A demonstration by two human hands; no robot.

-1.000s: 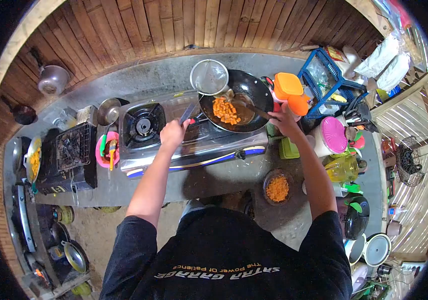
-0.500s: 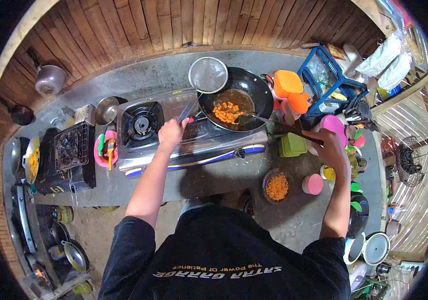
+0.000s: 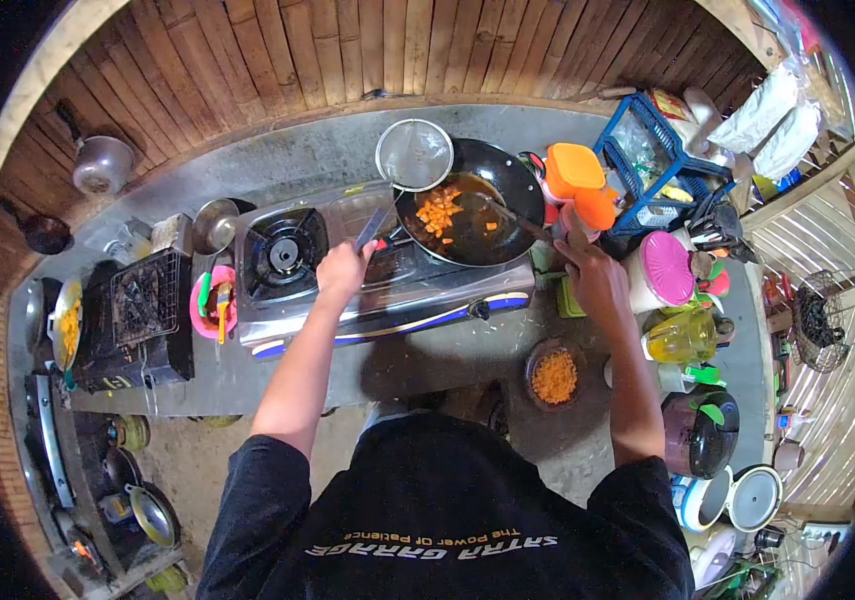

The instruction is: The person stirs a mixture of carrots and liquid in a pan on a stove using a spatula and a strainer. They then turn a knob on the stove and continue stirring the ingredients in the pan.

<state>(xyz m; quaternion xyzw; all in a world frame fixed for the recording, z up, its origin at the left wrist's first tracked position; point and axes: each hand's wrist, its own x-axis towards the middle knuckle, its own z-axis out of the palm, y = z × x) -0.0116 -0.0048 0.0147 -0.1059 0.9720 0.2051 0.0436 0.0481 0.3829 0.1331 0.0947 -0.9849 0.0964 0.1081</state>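
Two hands are gripping: left hand (image 3: 344,270), a strainer (image 3: 415,155) at the edge of the wok (image 3: 510,178); right hand (image 3: 593,272), a spatula (image 3: 523,223) inside.

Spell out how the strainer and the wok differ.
The strainer is pale mesh, while the wok is solid and dark. The strainer is smaller; the wok is wider. The strainer looks empty, whereas the wok holds orange pieces. Both are round.
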